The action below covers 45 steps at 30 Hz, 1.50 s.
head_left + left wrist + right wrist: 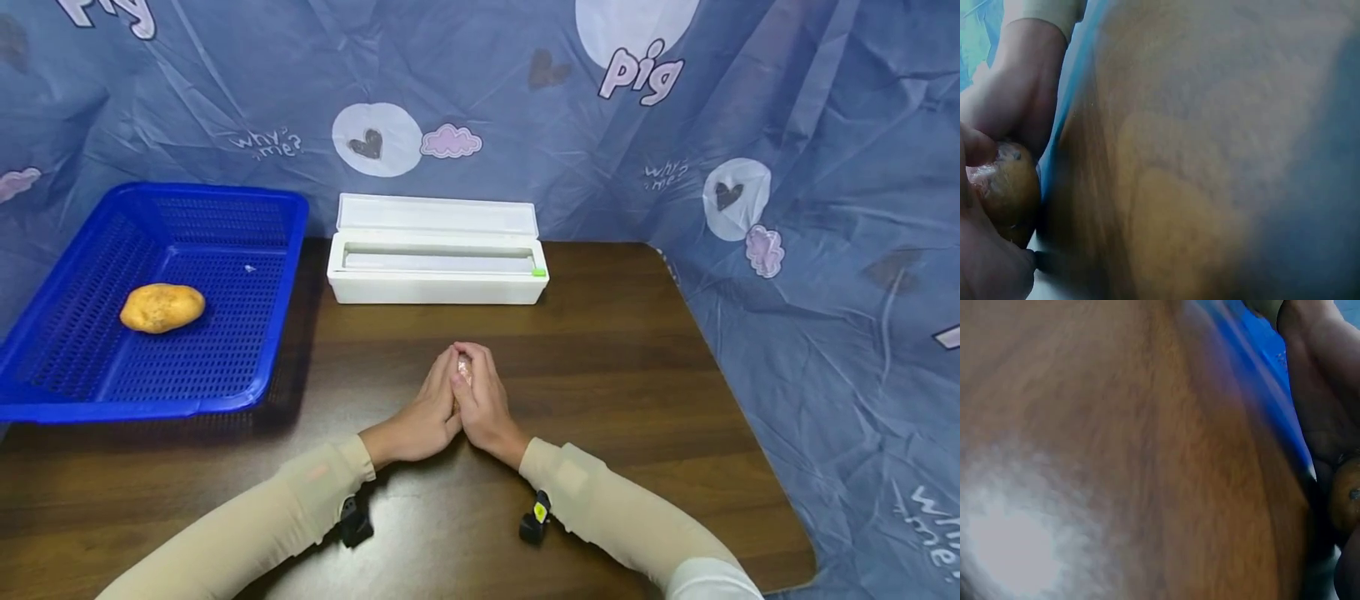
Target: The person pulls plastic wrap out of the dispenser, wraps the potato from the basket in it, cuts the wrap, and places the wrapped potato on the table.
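Above the middle of the table, my left hand (427, 417) and right hand (486, 402) cup a potato (1011, 190) from both sides, fingertips meeting at the far end. Clear plastic film wraps the potato and shines in the gap between the thumbs in the head view. Most of it is hidden by the palms there. In the left wrist view its yellow-brown skin shows under crinkled film. The right wrist view catches only one dark-spotted end of it at the right edge.
A blue plastic basket (258, 367) on the left contains another potato (162, 307), unwrapped. At the back stands a white cling film dispenser (438, 292) with its lid raised and a green slider at its right end. Blue printed cloth (570, 167) hangs behind the table (637, 367).
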### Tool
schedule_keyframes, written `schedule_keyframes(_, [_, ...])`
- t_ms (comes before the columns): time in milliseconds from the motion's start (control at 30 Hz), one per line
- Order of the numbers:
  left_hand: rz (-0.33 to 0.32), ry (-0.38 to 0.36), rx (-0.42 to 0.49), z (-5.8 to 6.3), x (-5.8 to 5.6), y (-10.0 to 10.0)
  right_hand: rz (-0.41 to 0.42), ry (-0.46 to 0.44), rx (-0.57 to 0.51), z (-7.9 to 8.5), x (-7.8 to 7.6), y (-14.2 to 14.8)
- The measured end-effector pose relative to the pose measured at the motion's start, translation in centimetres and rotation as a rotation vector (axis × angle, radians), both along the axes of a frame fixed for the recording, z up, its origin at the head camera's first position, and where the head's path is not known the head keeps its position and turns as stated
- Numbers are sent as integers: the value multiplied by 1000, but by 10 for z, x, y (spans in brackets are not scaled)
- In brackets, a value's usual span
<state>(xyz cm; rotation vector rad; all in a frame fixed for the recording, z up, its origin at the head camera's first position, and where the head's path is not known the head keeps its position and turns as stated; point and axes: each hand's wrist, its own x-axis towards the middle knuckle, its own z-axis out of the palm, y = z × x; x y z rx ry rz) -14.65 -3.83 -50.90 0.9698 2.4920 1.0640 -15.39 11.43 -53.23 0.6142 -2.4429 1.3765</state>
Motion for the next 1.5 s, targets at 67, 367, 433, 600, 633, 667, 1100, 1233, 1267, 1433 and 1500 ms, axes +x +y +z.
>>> schedule_keyframes(67, [16,13,15,0,-1,2,-11,2,-5,0,-4,-1])
schedule_keyframes(367, [46,29,-10,-4,-6,7,-1,-81,-8,-8,-14,0])
schedule_keyframes(433, [54,-7,-12,-6,-6,7,28,-138,20,-9,-15,3])
schedule_keyframes(600, [89,-90,37,-5,-10,7,206,-292,82,1,-19,26])
schedule_keyframes(633, [99,-99,47,-4,-11,7,246,-309,96,5,-19,32])
schedule_keyframes(667, [109,-101,57,-3,-12,6,283,-314,114,9,-20,38])
schedule_keyframes(1100, [160,7,143,12,-26,0,382,-140,474,47,-33,60])
schedule_keyframes(1233, [179,18,189,19,-29,-3,305,-107,478,68,-45,73])
schedule_keyframes(1267, [188,14,189,20,-30,-5,287,-101,477,73,-49,77])
schedule_keyframes(1433, [194,-21,139,19,-31,-12,213,-62,488,102,-73,99])
schedule_keyframes(1500, [190,-26,121,18,-31,-13,184,-43,496,112,-83,108])
